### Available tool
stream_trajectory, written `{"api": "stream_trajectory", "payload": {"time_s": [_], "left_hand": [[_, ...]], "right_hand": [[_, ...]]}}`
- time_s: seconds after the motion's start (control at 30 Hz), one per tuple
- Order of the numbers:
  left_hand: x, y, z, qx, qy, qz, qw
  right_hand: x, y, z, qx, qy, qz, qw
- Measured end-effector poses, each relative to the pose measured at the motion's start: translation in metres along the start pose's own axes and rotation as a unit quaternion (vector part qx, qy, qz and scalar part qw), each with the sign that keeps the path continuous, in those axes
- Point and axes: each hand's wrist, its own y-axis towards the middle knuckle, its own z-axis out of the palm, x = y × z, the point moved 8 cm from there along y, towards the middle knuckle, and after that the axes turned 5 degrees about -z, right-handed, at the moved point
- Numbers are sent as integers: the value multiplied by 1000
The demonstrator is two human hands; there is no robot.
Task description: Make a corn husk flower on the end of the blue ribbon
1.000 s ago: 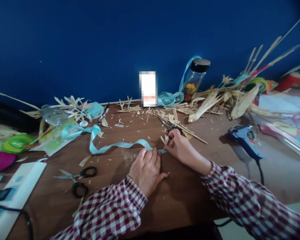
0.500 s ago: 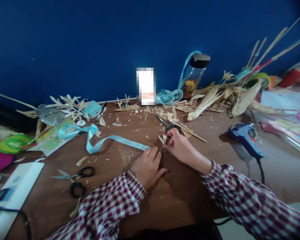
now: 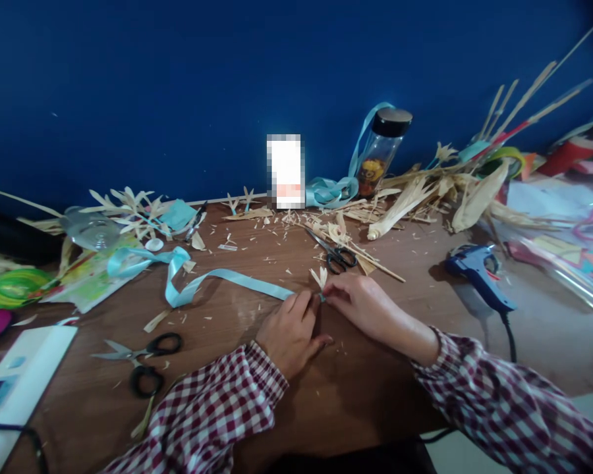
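Observation:
My left hand (image 3: 291, 329) rests low over the brown table with its fingers bent onto the end of a light blue ribbon (image 3: 247, 282). From there the ribbon runs left in loose folds. A small pale husk flower (image 3: 320, 278) stands between my hands, a bit of blue at its base. My right hand (image 3: 358, 299) pinches that base from the right, thumb and forefinger close together. What lies under my left fingers is hidden. Black-handled scissors (image 3: 337, 253) lie just beyond my right hand.
A second pair of scissors (image 3: 145, 359) lies at left, near a white power strip (image 3: 34, 368). At right sits a blue glue gun (image 3: 481, 276). Dried husks (image 3: 400, 207), a glass bottle (image 3: 383, 151) and a bright phone-like screen (image 3: 286, 168) line the blue wall.
My right hand has come away from the far scissors and turned down to the flower's base, leaving the scissors' handles in sight. My left hand stays on the ribbon. The view shifts slightly.

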Motion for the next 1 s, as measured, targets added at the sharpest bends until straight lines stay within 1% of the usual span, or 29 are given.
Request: {"api": "stream_trajectory", "payload": {"time_s": [0.07, 0.23, 0.47, 0.7, 0.87, 1.0], "left_hand": [[0, 0, 1, 0, 3, -5, 1000], [-2, -1, 0, 1, 0, 3, 1000], [3, -6, -10, 0, -8, -9, 1000], [4, -7, -8, -4, 7, -12, 1000], [4, -7, -6, 3, -3, -8, 1000], [4, -7, -7, -1, 4, -1, 1000]], "right_hand": [[0, -2, 3, 6, -21, -6, 1000], [-2, -3, 6, 1, -55, 6, 998], [3, -2, 7, 14, -88, 5, 996], [-1, -1, 6, 4, -60, 10, 998], [-2, -2, 2, -11, -36, 31, 999], [2, -9, -10, -23, -25, 46, 998]]}}
